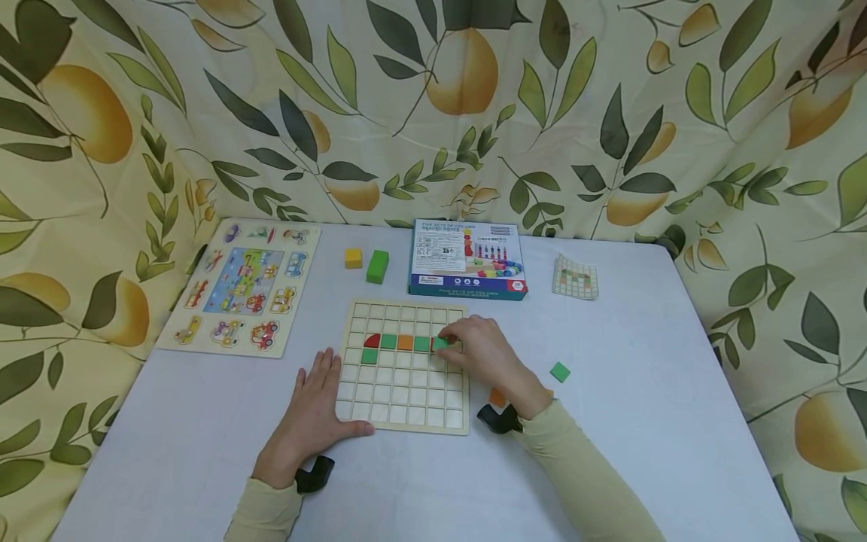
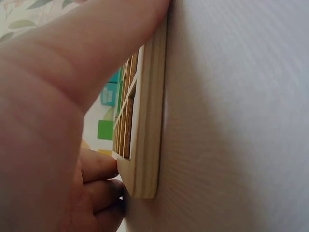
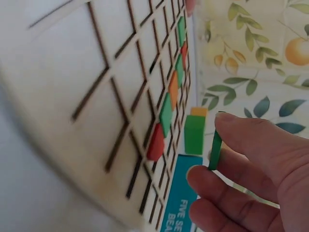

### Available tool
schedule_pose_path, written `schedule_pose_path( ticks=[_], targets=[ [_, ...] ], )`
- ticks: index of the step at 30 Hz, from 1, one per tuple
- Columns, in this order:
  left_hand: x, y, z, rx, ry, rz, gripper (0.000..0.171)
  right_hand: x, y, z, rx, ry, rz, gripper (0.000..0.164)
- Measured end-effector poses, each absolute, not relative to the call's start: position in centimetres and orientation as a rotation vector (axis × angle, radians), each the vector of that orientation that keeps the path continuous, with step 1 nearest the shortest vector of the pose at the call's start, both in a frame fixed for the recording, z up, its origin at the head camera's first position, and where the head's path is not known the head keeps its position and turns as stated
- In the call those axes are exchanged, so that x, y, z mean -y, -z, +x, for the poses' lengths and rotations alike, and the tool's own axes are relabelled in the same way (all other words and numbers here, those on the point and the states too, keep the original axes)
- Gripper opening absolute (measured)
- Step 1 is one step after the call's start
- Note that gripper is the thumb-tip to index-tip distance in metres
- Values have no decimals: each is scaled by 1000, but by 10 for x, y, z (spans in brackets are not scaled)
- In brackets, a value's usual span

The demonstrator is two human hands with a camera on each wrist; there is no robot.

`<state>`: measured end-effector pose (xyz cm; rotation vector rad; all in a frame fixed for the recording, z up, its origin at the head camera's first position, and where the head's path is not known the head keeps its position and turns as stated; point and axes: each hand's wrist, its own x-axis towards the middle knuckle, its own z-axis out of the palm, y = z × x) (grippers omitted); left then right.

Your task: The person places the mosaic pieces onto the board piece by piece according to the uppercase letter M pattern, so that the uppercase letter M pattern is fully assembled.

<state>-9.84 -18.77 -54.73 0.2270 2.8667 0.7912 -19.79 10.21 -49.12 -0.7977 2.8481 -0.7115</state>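
Right grip: the thumb and fingertips of the right hand pinch a thin green tile, the gap no wider than the tile.
Held tile: above the red piece at the right end of the board's row.
Left grip: the left hand lies spread, fingers touching the left edge of the gridded board, thumb along its near edge.
Row on board: red, green, orange, green, red; one green tile below its left end.
Loose tiles: green and orange, right of the board.
Box lettering: "FIVE SETS OF COLUMN BEADED BOXES" on the box behind the board; smaller print illegible.
Blocks: yellow and green, left of the box.
Far right: a patterned card.
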Motion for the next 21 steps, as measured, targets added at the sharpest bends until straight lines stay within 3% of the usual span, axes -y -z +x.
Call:
schedule_pose_path(
  ticks=[21],
  targets=[
    [189,547,-99,-2849,-766,212,132,-58,496,-198,-2806,644,-891,22]
  ],
)
